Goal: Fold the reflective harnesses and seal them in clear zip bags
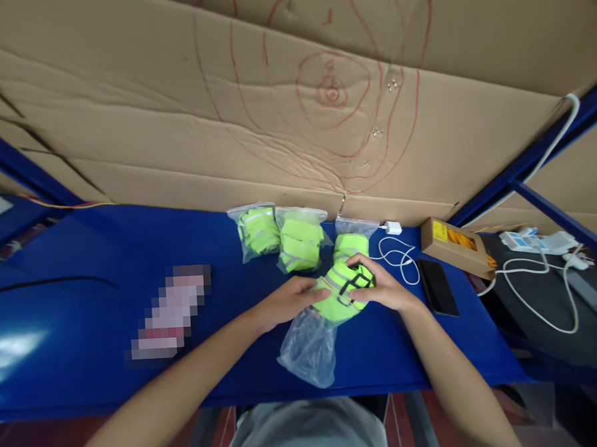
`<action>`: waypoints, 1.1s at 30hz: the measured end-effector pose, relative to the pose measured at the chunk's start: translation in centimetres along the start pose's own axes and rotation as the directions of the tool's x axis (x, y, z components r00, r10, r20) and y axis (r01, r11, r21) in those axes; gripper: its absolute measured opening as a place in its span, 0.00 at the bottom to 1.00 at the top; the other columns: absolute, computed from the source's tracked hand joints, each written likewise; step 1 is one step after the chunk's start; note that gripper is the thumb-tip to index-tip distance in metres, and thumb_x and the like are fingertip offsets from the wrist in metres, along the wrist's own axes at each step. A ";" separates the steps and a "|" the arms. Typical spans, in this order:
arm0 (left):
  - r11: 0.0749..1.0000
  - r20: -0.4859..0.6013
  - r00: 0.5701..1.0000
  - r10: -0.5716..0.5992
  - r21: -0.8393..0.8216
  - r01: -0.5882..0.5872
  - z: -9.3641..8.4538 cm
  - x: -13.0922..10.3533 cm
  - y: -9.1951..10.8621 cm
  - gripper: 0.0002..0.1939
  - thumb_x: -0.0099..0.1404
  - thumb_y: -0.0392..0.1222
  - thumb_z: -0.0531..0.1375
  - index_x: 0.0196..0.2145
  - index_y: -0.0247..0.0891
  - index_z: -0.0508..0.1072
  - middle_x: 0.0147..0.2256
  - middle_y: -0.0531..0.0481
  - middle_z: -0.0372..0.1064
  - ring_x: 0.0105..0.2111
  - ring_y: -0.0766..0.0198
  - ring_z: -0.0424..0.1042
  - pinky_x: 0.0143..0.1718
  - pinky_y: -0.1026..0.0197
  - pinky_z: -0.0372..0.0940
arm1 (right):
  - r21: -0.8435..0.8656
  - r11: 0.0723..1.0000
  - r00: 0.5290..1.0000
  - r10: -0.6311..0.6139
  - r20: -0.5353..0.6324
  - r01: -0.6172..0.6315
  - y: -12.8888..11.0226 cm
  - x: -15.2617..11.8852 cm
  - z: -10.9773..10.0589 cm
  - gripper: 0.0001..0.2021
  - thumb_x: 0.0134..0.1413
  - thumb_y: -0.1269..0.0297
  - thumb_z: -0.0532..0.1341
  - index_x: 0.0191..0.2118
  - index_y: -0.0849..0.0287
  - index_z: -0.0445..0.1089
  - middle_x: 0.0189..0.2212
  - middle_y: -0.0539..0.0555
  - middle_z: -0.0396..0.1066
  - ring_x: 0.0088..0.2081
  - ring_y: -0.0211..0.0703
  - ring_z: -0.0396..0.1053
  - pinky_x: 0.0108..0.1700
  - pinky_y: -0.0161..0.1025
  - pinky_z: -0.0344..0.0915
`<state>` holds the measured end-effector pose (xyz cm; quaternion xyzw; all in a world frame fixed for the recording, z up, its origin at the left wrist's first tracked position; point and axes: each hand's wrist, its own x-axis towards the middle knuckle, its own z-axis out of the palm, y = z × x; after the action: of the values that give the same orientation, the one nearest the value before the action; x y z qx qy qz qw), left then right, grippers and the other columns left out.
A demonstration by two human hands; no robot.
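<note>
In the head view, the bundle [340, 300], a yellow-green roll with pale stripes and black straps [354, 287], is held just right of the frame's centre, above the blue table [105, 260]. The left hand [293, 300] is half curled at its left side, thumb laid on top; the fingers beneath are hidden. The right hand [388, 285] is cupped round the right side, its fingers over the far edge and its thumb pressing the near face by the straps. Both hands have hold of it.

A clear bag [309, 348] spreads below the bundle toward the lower centre; whether the bundle's underside sits within it cannot be told.

The bundle looks like folded cloth, so it should be light, soft and hard to break, though apt to spring loose if squeezed unevenly. A broad grip on both sides, as here, suits it better than a pinch at the straps, which may be loose. The bag's film looks thin, limp and slippery, and would be best taken by its rim.

Three filled bags stand beyond the hands: one left of centre [259, 233], one at centre [300, 243], and one [350, 245] just past the bundle. A phone [438, 288] lies to the right.
</note>
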<state>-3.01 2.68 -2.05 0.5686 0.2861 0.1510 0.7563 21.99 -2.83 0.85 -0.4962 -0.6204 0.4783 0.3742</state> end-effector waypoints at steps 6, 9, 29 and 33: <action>0.997 0.003 1.000 -0.012 -0.072 0.012 0.4 0.0 -1.0 0.33 0.61 0.64 0.69 0.53 0.34 0.80 0.49 0.43 0.80 0.45 0.55 0.77 0.49 0.59 0.68 | -0.196 0.980 1.000 -0.025 0.015 0.027 0.1 -0.1 0.9 0.24 0.51 0.60 0.71 0.54 0.56 0.69 0.47 0.53 0.72 0.46 0.45 0.70 0.49 0.40 0.68; 0.987 0.021 0.999 -0.028 -0.160 0.031 0.6 -0.3 -0.8 0.33 0.62 0.63 0.69 0.55 0.35 0.78 0.50 0.42 0.79 0.46 0.56 0.77 0.50 0.60 0.68 | -0.208 0.978 1.000 -0.005 -0.009 0.003 0.1 -0.1 1.3 0.29 0.54 0.53 0.71 0.59 0.57 0.68 0.48 0.55 0.75 0.43 0.45 0.72 0.46 0.41 0.69; 0.995 0.185 0.979 0.081 0.034 -0.089 1.0 -0.8 0.2 0.31 0.59 0.63 0.71 0.46 0.32 0.80 0.37 0.48 0.76 0.35 0.63 0.70 0.38 0.64 0.61 | -0.343 0.872 0.924 -0.381 -0.030 0.349 -1.6 -1.4 3.4 0.12 0.65 0.60 0.64 0.52 0.54 0.73 0.47 0.57 0.79 0.46 0.47 0.78 0.49 0.41 0.71; 0.996 0.192 0.977 0.090 -0.004 -0.091 1.3 -1.1 0.1 0.29 0.61 0.62 0.70 0.45 0.33 0.80 0.38 0.47 0.77 0.36 0.62 0.71 0.38 0.64 0.62 | -0.260 0.927 0.953 -0.294 -0.065 0.269 -1.0 -1.2 4.1 0.10 0.70 0.57 0.59 0.50 0.55 0.70 0.44 0.56 0.77 0.44 0.45 0.76 0.46 0.40 0.71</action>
<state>-3.08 1.10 -1.37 0.5946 0.1861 0.1293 0.7714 18.15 -4.99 0.77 -0.4689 -0.7200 0.3119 0.4055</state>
